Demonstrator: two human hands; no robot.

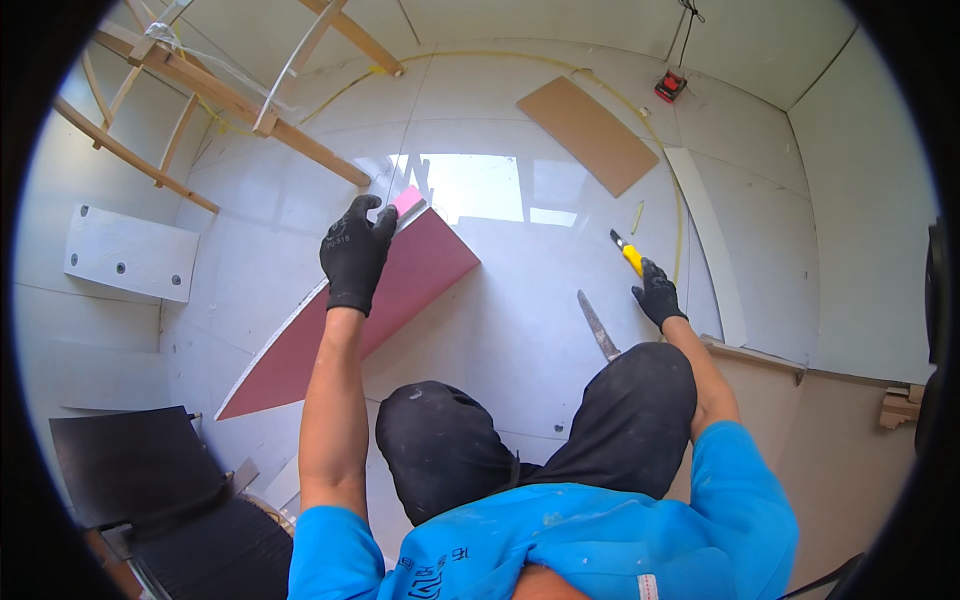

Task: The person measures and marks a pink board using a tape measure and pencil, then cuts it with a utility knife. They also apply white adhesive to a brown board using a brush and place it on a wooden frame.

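My left hand (357, 252), in a black glove, grips the upper edge of a pink plasterboard piece (415, 285) that stands tilted on the floor. The board's pale cut edge runs down toward the lower left. A brighter pink bit (409, 200) shows beside my fingertips at its top end. On my right side, my gloved right hand (657, 296) is closed around a yellow utility knife (631, 256), its dark tip pointing away from me. Between my knee and that hand lies a long metal blade (597, 322), its near end hidden by my knee. A small yellow-green pencil-like stick (637, 217) lies beyond the knife.
Across the floor lie a brown rectangular board (588, 135) and a long white strip (706, 245). A red and black device (670, 86) sits near the far wall. Wooden framing (240, 100) stands at far left, a black chair (150, 480) at near left. A yellow line (500, 53) curves along the back.
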